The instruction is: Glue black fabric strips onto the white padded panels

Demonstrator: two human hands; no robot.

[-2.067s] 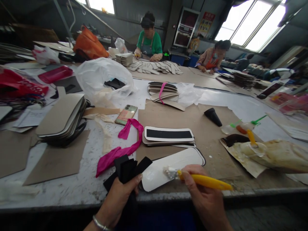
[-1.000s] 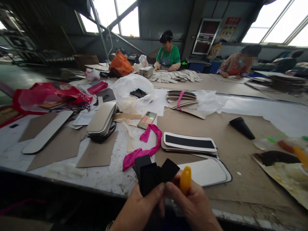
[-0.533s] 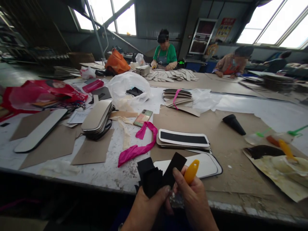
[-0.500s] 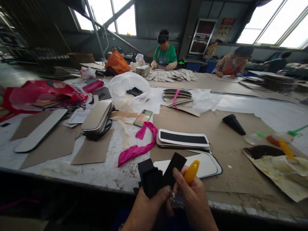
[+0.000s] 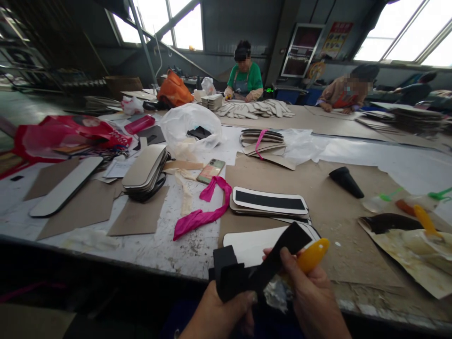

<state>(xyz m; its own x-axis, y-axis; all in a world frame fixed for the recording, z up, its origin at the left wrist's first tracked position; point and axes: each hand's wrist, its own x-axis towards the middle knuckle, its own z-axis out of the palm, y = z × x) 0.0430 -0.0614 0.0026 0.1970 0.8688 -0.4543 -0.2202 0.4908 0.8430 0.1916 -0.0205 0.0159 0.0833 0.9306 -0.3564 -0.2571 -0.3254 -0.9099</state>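
My left hand [image 5: 226, 308] is closed round a bundle of black strips [image 5: 228, 273] at the table's front edge. Between the thumb and fingers of my right hand [image 5: 314, 294] is one black strip [image 5: 286, 247], slanting up from the bundle; its lower end still overlaps the others. The same hand grips a yellow-handled brush [image 5: 313, 256], whose lower end is coated in something whitish. Just beyond my hands lie white panels [image 5: 247, 242] with rounded ends, partly hidden. Behind them is a stack of panels [image 5: 268, 200], the top one bearing a black strip.
A pink cloth strip [image 5: 201, 219], a phone [image 5: 211, 170] and a panel stack [image 5: 144, 172] lie left. A black cone [image 5: 346, 182] and a glue-smeared container [image 5: 420, 247] stand right. Behind are a tied bundle [image 5: 263, 143] and a white plastic bag [image 5: 176, 127]. People work across the table.
My right hand has moved right, away from my left, drawing one black strip out from the bundle. The brush's whitish end has come into sight. The view has shifted slightly.
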